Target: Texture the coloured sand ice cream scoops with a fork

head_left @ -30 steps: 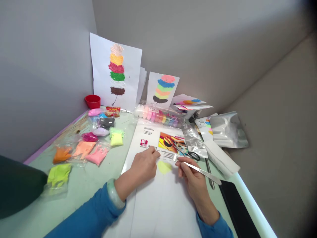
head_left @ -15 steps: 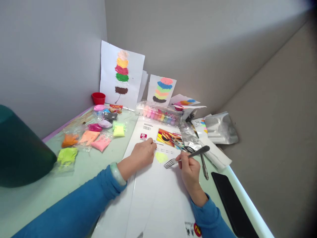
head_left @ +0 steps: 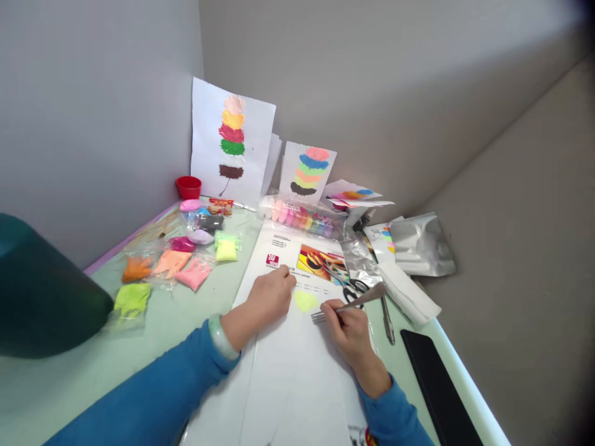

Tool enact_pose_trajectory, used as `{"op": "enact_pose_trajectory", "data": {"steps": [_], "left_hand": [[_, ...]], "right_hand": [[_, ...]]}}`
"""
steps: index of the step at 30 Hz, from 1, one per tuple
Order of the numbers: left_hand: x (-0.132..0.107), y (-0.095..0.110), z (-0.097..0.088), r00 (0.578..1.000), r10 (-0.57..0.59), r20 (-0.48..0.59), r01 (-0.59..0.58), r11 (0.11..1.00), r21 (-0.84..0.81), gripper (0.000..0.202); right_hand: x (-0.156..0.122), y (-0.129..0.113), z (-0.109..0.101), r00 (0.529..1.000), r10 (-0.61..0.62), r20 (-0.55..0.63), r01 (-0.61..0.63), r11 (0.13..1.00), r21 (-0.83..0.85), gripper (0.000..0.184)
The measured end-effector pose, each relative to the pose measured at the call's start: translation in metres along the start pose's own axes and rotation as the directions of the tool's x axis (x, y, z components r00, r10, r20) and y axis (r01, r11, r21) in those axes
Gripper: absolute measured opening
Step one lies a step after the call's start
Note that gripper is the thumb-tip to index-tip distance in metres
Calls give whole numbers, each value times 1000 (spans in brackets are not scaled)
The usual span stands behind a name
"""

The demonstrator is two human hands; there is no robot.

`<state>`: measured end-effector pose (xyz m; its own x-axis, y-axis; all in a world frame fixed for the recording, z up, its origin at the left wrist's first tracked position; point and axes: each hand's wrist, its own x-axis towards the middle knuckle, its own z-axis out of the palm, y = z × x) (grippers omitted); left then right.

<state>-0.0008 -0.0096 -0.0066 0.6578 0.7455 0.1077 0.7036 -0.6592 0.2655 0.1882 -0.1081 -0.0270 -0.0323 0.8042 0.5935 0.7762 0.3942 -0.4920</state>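
My right hand (head_left: 348, 330) grips a metal fork (head_left: 354, 303) by its handle. The fork's tines are low over the white paper (head_left: 297, 371), just right of a flat patch of pale yellow clay (head_left: 305, 301). On the other side of the patch, my left hand (head_left: 269, 298) rests on the paper with its fingers curled together. Whatever may be inside those fingers is hidden. Beneath the paper lies a white printed pack (head_left: 260, 248) with a colourful picture. Scissors (head_left: 356, 290) lie just beyond my right hand.
Several bags of coloured clay, one lime green (head_left: 132, 300), lie on the left near a dark green cylinder (head_left: 46, 291). Picture cards (head_left: 232, 136) lean at the back behind a bag of clay sticks (head_left: 302, 217). To the right are a pen (head_left: 387, 322) and a black slab (head_left: 434, 384).
The fork has tipped, its tines shifting slightly right and down, and my right hand has closed more over it. My left hand stays beside the yellow patch. The view has shifted slightly.
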Motion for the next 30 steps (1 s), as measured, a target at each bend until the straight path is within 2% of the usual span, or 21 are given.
{"op": "enact_pose_trajectory", "data": {"steps": [2,4,5,7,9,11,14,20,30], "left_hand": [[0,1,-2,1000,11,5,-11,1000,5,25],[1,2,-3,1000,18,2,-18,1000,10,25],[1,2,-3,1000,21,-3,-21,1000,14,25],[1,2,-3,999,31,-17,-31,999,24,26],[1,1,-2,999,40,-28,-40,999,29,26],[1,1,-1,998,42,-35,-41,999,29,27],[1,1,0,999,42,-33,-41,999,25,26],[2,1,1,999,18,-37,-16,999,37,26],[4,9,-2,1000,-13,18,12,998,70,28]], "right_hand": [[-1,-2,2,999,29,22,-30,999,14,20],[1,-4,5,991,121,-54,-117,991,67,24],[2,-5,6,974,194,-113,-182,977,110,25],[5,-7,9,912,366,-184,-319,916,241,24],[7,-7,10,854,502,-136,-417,817,399,27],[9,-8,11,825,562,-54,-466,731,498,34],[9,-5,12,815,579,-35,-493,724,482,43],[6,0,14,843,537,-30,-492,792,361,43],[7,-8,12,882,471,-6,-458,860,225,46]]}}
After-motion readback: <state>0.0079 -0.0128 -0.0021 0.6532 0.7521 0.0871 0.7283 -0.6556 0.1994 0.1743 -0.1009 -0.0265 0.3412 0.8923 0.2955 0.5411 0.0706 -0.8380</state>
